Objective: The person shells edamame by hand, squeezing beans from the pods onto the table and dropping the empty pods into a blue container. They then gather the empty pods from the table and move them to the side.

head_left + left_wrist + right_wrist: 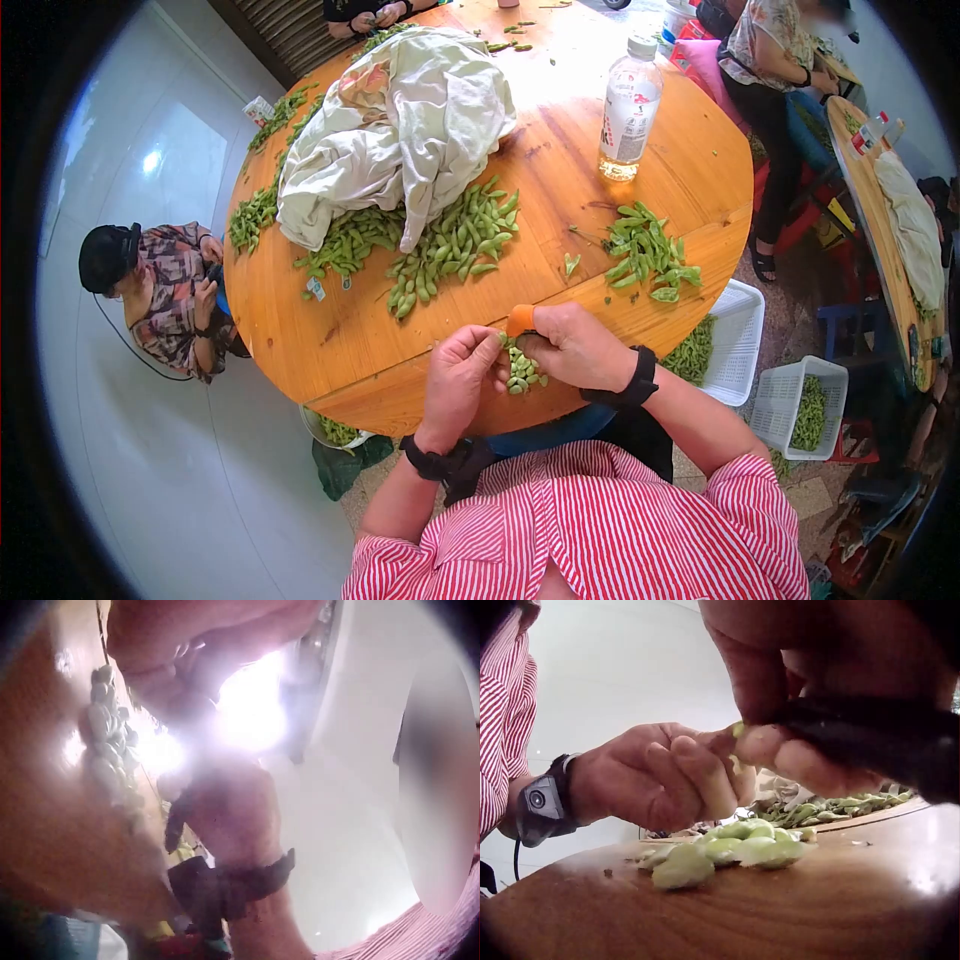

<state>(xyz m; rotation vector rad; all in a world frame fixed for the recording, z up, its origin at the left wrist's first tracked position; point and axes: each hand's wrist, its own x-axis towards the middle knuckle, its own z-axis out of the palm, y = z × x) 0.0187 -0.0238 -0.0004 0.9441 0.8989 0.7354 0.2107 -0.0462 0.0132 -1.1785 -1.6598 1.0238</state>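
In the head view my left hand [458, 375] pinches a small green bean pod [503, 338] between thumb and fingers. My right hand [580, 345] meets it there with curled fingers; an orange cover [520, 319] shows at its index finger. In the right wrist view both hands' fingertips come together at the pale green bit, and a dark strip [870, 735] lies along the right hand's fingers. Shelled green beans [727, 851] form a small pile on the wooden table [817, 900] just under the hands. Glare washes out much of the left wrist view.
Bean pods [455, 240] are heaped under a white cloth [440, 110]. A smaller pod pile [645, 250] and a plastic bottle [630, 110] stand to the right. White baskets [735, 340] sit below the table's right edge. Another person [165, 290] sits at left.
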